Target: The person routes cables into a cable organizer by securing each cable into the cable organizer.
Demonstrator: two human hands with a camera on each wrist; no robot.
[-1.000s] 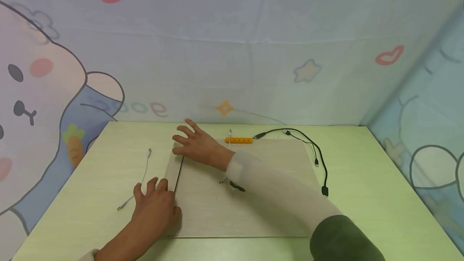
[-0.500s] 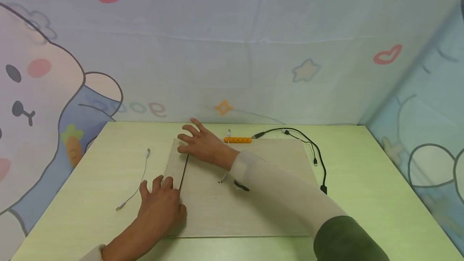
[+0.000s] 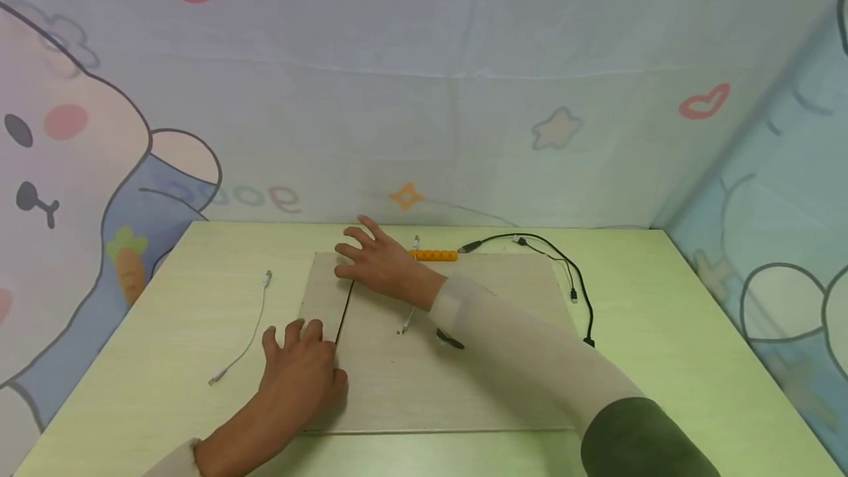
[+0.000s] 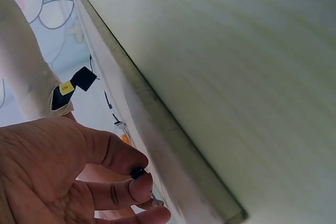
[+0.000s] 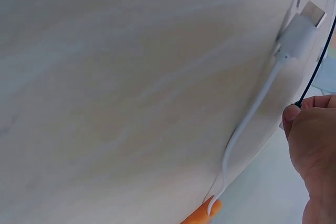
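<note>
A thin black cable [image 3: 344, 311] runs straight between my two hands across the left part of a pale board [image 3: 411, 389]. My left hand [image 3: 306, 368] is near the board's front left, and in the left wrist view its thumb and finger pinch a black connector [image 4: 137, 173]. Toward the board's back left, my right hand [image 3: 386, 265] pinches the other end of the cable, which the right wrist view shows between thumb and fingertip. A white USB cable [image 3: 408, 321] lies on the board, passing through an orange cable holder [image 3: 437, 255] at the back edge.
Left of the board, another white cable [image 3: 257, 326] lies on the table [image 3: 165, 315]. Behind and right of the board are a thick black cable [image 3: 579, 274] and a thinner black USB cable [image 3: 559, 258]. A patterned cloth [image 3: 424, 94] hangs behind the table.
Both hands have shifted a little to the right over the board, carrying the taut black cable with them. The white cables and the orange holder stay in place.
</note>
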